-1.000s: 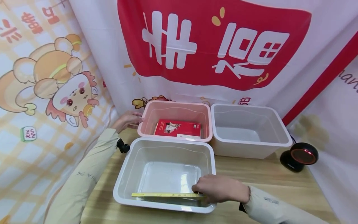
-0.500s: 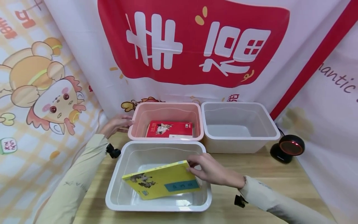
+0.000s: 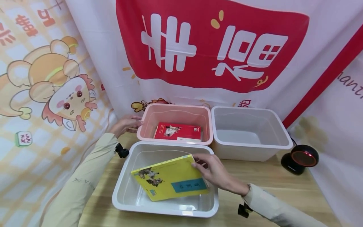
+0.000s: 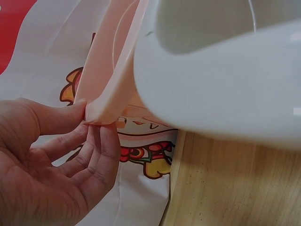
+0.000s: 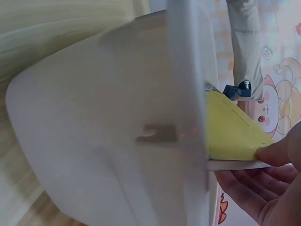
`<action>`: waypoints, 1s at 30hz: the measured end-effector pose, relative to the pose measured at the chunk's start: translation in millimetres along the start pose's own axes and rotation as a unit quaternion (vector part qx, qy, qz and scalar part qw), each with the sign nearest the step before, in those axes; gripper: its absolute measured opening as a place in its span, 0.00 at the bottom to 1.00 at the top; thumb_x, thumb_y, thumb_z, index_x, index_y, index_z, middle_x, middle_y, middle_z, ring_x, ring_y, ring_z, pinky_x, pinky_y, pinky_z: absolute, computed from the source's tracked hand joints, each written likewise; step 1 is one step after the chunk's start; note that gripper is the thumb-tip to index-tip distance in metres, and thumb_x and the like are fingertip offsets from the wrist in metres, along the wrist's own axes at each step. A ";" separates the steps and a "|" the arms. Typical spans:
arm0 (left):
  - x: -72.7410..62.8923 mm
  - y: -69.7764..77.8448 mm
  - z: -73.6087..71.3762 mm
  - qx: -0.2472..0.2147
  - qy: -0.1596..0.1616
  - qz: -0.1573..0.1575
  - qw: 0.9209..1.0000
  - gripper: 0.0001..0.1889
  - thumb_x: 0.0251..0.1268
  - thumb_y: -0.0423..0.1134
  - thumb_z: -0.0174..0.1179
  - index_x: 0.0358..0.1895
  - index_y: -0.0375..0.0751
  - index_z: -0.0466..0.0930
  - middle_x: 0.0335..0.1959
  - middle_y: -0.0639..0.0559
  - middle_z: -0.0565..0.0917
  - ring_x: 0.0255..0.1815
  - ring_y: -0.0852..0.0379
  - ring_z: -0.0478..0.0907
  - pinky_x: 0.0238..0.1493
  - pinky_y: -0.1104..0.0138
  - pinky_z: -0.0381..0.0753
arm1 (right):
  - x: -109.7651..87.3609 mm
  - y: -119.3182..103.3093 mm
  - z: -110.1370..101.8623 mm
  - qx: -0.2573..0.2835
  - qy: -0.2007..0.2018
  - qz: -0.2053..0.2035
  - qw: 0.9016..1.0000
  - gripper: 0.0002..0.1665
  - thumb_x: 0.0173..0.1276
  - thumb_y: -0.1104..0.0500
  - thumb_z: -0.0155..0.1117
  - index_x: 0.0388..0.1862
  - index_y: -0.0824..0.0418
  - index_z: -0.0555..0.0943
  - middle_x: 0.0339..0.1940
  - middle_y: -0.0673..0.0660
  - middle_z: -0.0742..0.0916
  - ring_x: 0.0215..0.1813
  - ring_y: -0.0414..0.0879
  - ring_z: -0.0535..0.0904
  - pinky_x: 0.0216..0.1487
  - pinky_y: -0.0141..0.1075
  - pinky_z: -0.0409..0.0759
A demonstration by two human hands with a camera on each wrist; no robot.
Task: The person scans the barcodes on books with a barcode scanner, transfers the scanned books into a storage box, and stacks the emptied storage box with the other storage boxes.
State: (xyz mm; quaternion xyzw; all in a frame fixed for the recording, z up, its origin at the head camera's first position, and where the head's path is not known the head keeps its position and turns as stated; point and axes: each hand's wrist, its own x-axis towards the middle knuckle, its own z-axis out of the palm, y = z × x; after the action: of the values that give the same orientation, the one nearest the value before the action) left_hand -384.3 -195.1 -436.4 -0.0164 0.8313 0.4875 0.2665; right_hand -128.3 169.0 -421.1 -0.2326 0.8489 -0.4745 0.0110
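Note:
A yellow book (image 3: 170, 179) with a blue title label and small figures on its cover stands tilted inside the front white bin (image 3: 122, 189). My right hand (image 3: 214, 171) pinches its upper right corner, thumb on the cover and fingers behind, as the right wrist view shows with the same book (image 5: 230, 127). My left hand (image 3: 124, 124) is at the left rim of the pink bin (image 3: 175, 107); in the left wrist view its thumb and fingers pinch the rim's corner (image 4: 101, 110). Inside the pink bin lies a red book (image 3: 178, 131) with a white label strip.
Another white bin (image 3: 249, 153) stands at the back right, beside the pink one. To its right is a black round device (image 3: 303, 157) with a red light. Printed cloth (image 3: 170, 88) hangs behind and at the left. Wooden table (image 3: 241, 176) shows at the right.
The yellow book, first upright on edge near the bin's front wall, has been lifted and tilted so its cover faces up, my right hand rising with it. The left hand stays at the pink rim.

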 end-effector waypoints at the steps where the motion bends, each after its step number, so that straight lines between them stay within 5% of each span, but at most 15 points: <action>1: -0.3 0.0 0.1 -0.001 0.001 -0.001 1.000 0.36 0.78 0.41 0.60 0.80 0.31 0.57 0.71 0.30 0.75 0.44 0.59 0.83 0.55 0.60 0.89 | 1.3 -0.1 -0.3 0.006 0.003 0.000 1.000 0.17 0.75 0.67 0.66 0.61 0.66 0.85 0.50 0.58 0.91 0.40 0.48 0.88 0.43 0.35 0.91; 9: -4.2 -3.9 -3.7 -0.007 0.016 -0.006 1.000 0.34 0.79 0.41 0.59 0.80 0.31 0.60 0.71 0.31 0.74 0.52 0.52 0.83 0.58 0.58 0.88 | 12.6 -8.7 -7.6 0.016 0.016 0.000 1.000 0.21 0.72 0.65 0.70 0.63 0.64 0.85 0.51 0.57 0.92 0.36 0.46 0.85 0.39 0.31 0.89; 14: 0.4 -2.2 -0.7 -0.015 0.014 0.001 1.000 0.33 0.77 0.40 0.60 0.78 0.32 0.63 0.69 0.32 0.77 0.48 0.55 0.83 0.55 0.60 0.89 | 14.6 -18.3 -23.0 0.010 0.043 0.027 0.999 0.22 0.72 0.65 0.71 0.64 0.65 0.84 0.50 0.59 0.92 0.35 0.44 0.82 0.34 0.27 0.84; 21: 3.7 -1.3 0.9 -0.009 0.025 -0.013 1.000 0.31 0.77 0.39 0.61 0.78 0.32 0.65 0.60 0.34 0.83 0.36 0.61 0.83 0.42 0.66 0.90 | 20.6 -28.4 -52.9 0.020 0.054 0.041 0.997 0.24 0.75 0.64 0.67 0.68 0.66 0.81 0.55 0.63 0.90 0.41 0.48 0.87 0.45 0.35 0.91; 30: 2.8 2.5 2.7 -0.006 0.019 -0.009 1.000 0.33 0.78 0.39 0.60 0.79 0.32 0.62 0.66 0.31 0.79 0.44 0.57 0.84 0.44 0.67 0.90 | 21.9 -36.6 -96.1 -0.045 0.082 0.031 0.995 0.22 0.75 0.63 0.67 0.66 0.66 0.82 0.52 0.63 0.91 0.43 0.50 0.90 0.48 0.26 0.87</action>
State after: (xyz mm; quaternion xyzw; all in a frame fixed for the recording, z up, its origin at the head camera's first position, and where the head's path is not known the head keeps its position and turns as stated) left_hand -386.3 -190.9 -436.7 -0.0348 0.8330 0.4898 0.2549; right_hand -156.7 220.8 -334.2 -0.1671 0.8744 -0.4523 -0.0545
